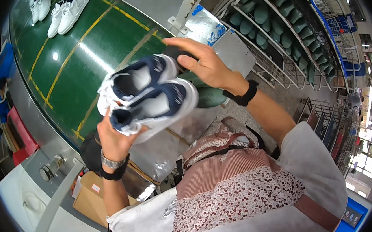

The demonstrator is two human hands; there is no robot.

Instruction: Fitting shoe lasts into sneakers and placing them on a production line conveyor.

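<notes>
A pair of white sneakers (180,102) with navy lining and white insoles is held side by side over the near edge of the green surface. My left hand (116,137) is closed round their toe ends, with the thumb against the side of the nearer shoe. Close to the heels is my right hand (208,65), its fingers stretched out and the thumb apart, with no grip on the shoes. Green shoe lasts (211,97) lie just below the right hand, partly hidden by the sneakers. A dark thing shows between the right hand and the heels; its kind is unclear.
The green work surface (69,66) has yellow marking lines, and more white sneakers (69,15) stand at its far end. To the right, a wire rack (275,24) holds several rows of green lasts. A cardboard box (91,195) sits below at left.
</notes>
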